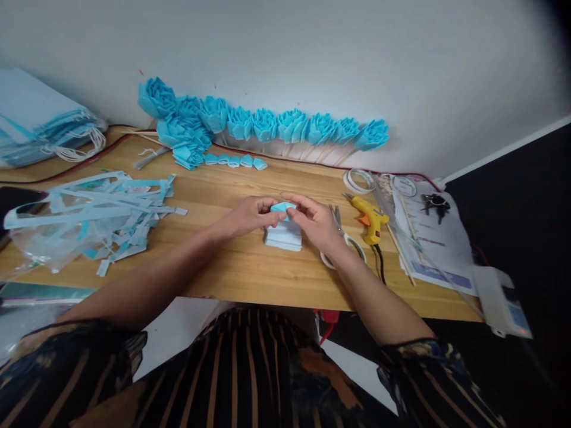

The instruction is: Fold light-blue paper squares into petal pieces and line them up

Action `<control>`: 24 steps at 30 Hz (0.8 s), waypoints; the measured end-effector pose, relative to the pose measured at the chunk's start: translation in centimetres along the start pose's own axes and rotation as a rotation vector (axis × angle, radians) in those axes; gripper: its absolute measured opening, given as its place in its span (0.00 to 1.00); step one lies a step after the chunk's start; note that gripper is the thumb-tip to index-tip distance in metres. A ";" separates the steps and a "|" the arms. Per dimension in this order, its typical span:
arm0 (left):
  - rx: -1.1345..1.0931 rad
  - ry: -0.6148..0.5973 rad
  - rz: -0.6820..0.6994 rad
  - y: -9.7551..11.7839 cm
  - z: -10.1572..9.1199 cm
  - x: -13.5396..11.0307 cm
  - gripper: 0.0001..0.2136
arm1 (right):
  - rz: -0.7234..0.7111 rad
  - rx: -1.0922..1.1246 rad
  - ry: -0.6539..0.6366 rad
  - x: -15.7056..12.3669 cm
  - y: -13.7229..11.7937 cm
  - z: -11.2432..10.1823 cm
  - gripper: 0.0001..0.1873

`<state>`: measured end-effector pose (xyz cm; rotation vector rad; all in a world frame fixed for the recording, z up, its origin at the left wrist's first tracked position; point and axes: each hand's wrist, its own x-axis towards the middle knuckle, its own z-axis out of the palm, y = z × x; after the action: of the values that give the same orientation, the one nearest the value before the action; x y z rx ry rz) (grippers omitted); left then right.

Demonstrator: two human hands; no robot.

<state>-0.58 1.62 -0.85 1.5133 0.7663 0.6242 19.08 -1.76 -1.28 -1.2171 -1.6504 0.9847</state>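
Note:
Between the fingertips of my left hand (250, 215) and my right hand (314, 219) is a small folded blue piece (282, 207), pinched from both sides. It looks like the same material as the flowers; part of it is hidden by my thumbs. Just below it on the table lies a stack of white rectangular pieces (282, 238). Behind my hands, a short row of folded blue petals (234, 161) rests on the wood. Scissors (341, 229) lie beside my right wrist, with one handle loop partly covered by my forearm.
Blue flowers on sticks (292, 125) lean along the wall. A yellow glue gun (371, 219), tape rolls (359, 181), keys (436, 206) and papers (446, 249) lie to the right. Blue and white scraps (129, 208) and a stack of blue sheets (40, 119) are on the left.

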 end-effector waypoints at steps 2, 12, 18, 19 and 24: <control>-0.009 0.026 0.023 -0.2 0.2 0.1 0.10 | 0.012 0.022 0.017 -0.1 -0.1 0.2 0.18; -0.013 0.218 0.060 -0.8 -0.2 0.5 0.14 | 0.014 0.125 -0.037 0.2 0.0 0.1 0.16; 0.008 0.214 0.060 -0.7 0.1 0.4 0.14 | 0.055 0.044 0.037 0.2 0.0 0.0 0.14; 0.013 0.207 0.068 -0.8 0.1 0.4 0.14 | 0.055 0.043 0.039 0.2 0.0 0.0 0.13; 0.007 0.141 0.095 -1.2 0.2 0.5 0.13 | 0.052 0.018 0.049 0.1 -0.2 0.1 0.13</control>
<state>-0.22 1.87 -2.14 1.5311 0.8074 0.8070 18.88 -1.72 -1.12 -1.2685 -1.5762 0.9920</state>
